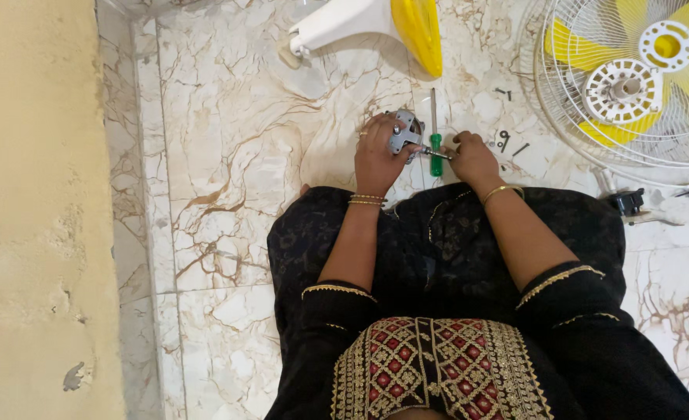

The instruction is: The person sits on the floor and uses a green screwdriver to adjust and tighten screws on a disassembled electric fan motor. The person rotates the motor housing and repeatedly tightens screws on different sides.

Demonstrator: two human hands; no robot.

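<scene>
Your lap lies nearest, both hands working just beyond it on the marble floor (228, 155).
Your left hand (375, 159) clamps the small metal motor (403, 134) steady; your right hand (473, 159) pinches its shaft (436, 153) above the green screwdriver (435, 140), fan guard (632, 78) far right.

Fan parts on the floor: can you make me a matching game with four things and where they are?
Things:
1. metal motor part
2. green-handled screwdriver
3. fan grille with yellow blades
4. white and yellow fan housing

Places:
A. far right, lying on the marble floor
B. top middle, beyond the hands
C. held in the left hand
D. lying on the floor between the two hands

Pairs: 1-C, 2-D, 3-A, 4-B
</scene>
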